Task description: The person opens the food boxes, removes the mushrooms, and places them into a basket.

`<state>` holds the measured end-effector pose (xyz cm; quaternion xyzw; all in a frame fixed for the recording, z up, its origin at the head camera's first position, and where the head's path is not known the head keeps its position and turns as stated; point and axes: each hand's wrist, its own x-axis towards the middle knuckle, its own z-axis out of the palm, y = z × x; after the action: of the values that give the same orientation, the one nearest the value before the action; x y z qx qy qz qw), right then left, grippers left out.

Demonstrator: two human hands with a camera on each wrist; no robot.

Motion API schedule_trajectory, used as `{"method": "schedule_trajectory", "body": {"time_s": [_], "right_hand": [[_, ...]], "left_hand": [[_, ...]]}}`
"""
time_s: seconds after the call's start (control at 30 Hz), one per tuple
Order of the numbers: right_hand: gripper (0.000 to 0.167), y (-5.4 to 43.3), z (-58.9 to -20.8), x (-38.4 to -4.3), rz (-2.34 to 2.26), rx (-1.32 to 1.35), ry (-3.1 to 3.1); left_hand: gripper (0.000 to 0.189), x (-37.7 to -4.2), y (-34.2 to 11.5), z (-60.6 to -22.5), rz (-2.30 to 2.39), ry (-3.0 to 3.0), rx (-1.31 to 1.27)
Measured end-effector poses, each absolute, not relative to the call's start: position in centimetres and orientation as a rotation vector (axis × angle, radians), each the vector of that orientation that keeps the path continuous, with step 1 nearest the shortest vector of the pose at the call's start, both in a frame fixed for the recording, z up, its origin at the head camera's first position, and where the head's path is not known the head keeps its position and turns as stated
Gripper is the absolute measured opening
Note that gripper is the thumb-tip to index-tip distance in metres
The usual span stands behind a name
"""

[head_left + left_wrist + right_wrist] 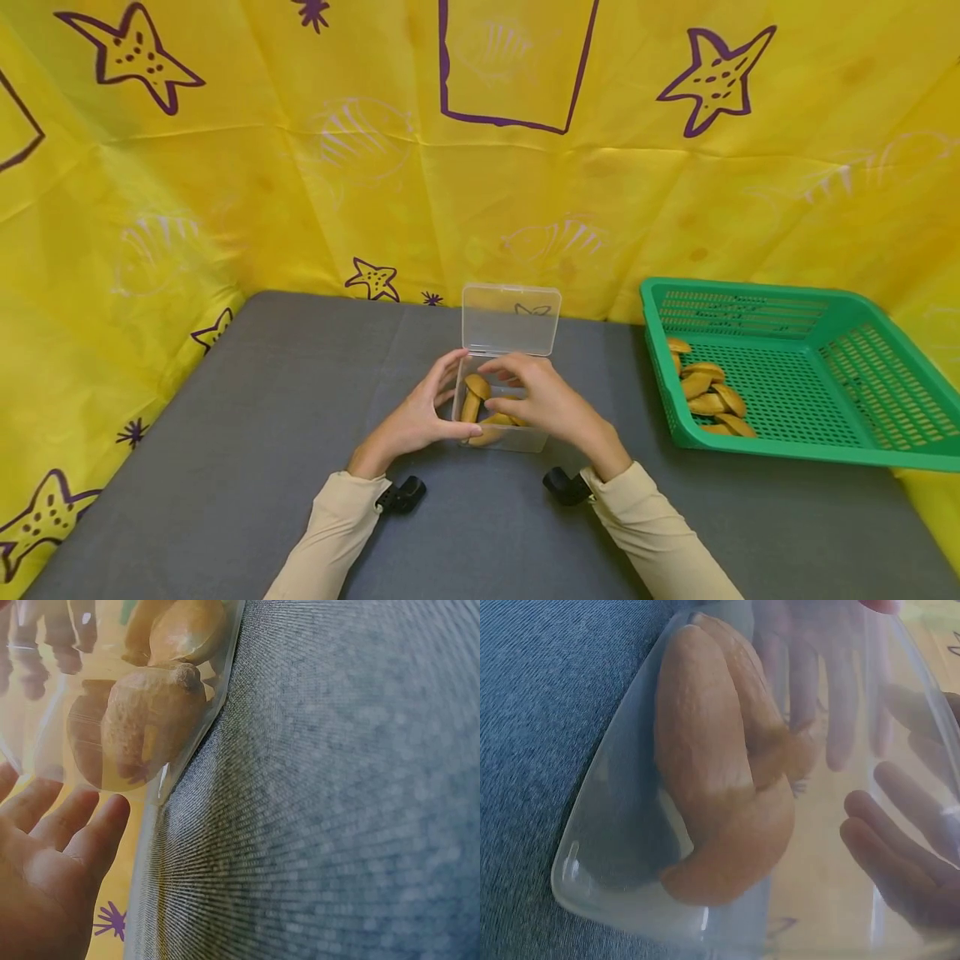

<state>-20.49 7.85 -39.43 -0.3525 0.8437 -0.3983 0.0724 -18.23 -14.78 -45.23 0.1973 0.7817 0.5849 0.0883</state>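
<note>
Yellow cloth (465, 183) behind grey tabletop (225, 450)

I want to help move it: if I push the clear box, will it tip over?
The box would probably slide rather than tip, since it sits low and flat on the table. Its open lid looks thin, so it might wobble. The mushrooms inside may shift or rock, because they look rounded.

**Bright above, hazy at the wrists**

The head view is bright and evenly lit, with soft shadows on the worktop (225, 467). Both wrist views look dimmer and softer; glints and reflections veil the clear box (615, 862).
</note>
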Motion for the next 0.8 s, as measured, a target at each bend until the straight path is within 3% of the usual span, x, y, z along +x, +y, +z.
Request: {"method": "schedule_trajectory", "body": {"time_s": [0.8], "right_hand": [[0.039,5.4,-40.6,-21.8,-0.893,-1.045,2.632]], "left_hand": [[0.104,-18.3,-14.8,-45.5,1.769,2.299,0.605]]}}
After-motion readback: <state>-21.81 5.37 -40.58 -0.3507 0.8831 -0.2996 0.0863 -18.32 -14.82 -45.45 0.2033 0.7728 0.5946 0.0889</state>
